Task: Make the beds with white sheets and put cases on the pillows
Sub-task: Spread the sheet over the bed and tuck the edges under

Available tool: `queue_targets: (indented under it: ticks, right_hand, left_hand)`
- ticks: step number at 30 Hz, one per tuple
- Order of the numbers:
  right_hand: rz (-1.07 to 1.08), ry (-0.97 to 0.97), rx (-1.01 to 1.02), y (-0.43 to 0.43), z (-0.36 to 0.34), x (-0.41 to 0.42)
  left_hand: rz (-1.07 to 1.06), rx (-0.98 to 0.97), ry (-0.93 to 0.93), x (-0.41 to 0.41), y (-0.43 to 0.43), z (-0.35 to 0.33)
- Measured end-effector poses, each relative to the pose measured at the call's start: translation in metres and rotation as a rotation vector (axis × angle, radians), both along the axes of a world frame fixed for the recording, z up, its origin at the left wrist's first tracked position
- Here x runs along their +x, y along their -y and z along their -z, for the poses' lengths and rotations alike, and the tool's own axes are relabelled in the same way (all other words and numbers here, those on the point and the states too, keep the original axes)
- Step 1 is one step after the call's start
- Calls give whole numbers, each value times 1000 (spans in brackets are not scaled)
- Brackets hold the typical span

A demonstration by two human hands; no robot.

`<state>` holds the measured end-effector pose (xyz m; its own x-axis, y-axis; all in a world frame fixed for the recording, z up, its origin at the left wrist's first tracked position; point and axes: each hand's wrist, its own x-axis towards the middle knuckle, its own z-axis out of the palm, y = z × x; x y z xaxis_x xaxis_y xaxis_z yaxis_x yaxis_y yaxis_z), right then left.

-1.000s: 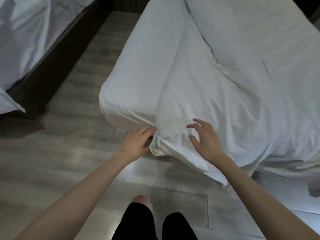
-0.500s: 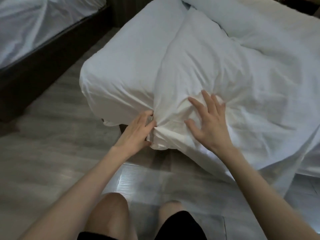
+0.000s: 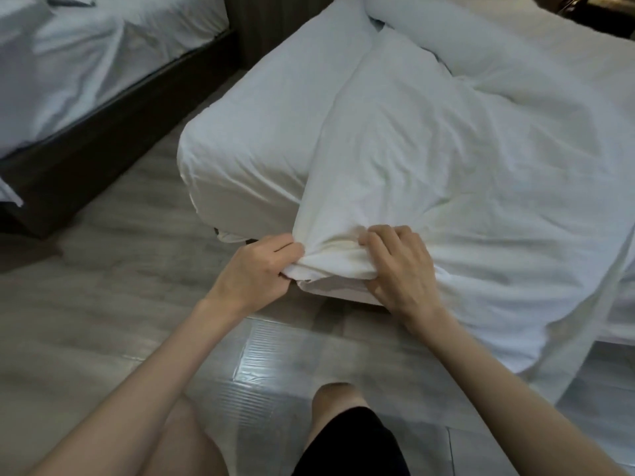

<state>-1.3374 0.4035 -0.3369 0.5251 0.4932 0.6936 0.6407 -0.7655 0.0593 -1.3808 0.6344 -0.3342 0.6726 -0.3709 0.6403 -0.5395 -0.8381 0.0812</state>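
Note:
A white top sheet (image 3: 464, 173) lies rumpled over the near bed (image 3: 247, 132), which wears a smooth white fitted sheet. One bunched corner of the top sheet (image 3: 330, 259) hangs over the bed's foot edge. My left hand (image 3: 257, 269) grips that bunch from the left, fingers curled into the cloth. My right hand (image 3: 402, 266) grips it from the right, fingers bent over the top and thumb under the fold. A white pillow (image 3: 412, 22) lies at the far end of the bed.
A second bed (image 3: 86, 63) with a white sheet and a dark wooden frame (image 3: 113, 132) stands to the left across a strip of grey wood floor (image 3: 103, 304). My knees (image 3: 336, 407) are low in view, close to the bed's foot.
My right hand, spread flat on the sheet before, has curled and now grips the bunched corner. My left hand has closed tighter on it. The view has dropped closer to the bed.

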Motion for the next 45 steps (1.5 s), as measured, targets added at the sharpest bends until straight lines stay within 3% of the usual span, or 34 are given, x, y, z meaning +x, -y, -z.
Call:
queue_targets:
  ticks: [3,6,9,12,15,18,21,26,31,33,38,45]
  right_hand:
    - [-107,30,46,4,-5,-12]
    - [-113,-138,38,11,27,-21]
    - [-45,-331,44,17,54,-7]
    - [50,-310,-130,25,65,-5]
    - [281,-268,-115,48,78,-17]
    - [444,-246,-42,80,84,-19]
    - [477,-224,-62,103,84,-19]
    - [517,-181,-42,129,96,-31]
    - [514,-154,97,163,96,-37]
    - [501,-137,-20,170,94,-36]
    - [585,-302,-297,168,106,-35]
    - [566,-236,-38,164,69,-13]
  left_hand:
    - [-1,62,-3,-17,3,0]
    - [-14,152,-144,-19,9,24]
    - [-97,230,-315,-5,19,42]
    - [-113,342,-375,9,27,41]
    - [-259,448,-427,9,28,37]
    - [-303,433,-300,-1,36,39]
    - [-239,372,-146,4,53,47]
    - [-229,623,-72,17,85,60]
    - [-212,540,-105,35,78,56]
    - [-137,514,-109,37,75,55]
    - [-145,454,-106,30,84,48]
    - [-202,364,-144,19,94,29]
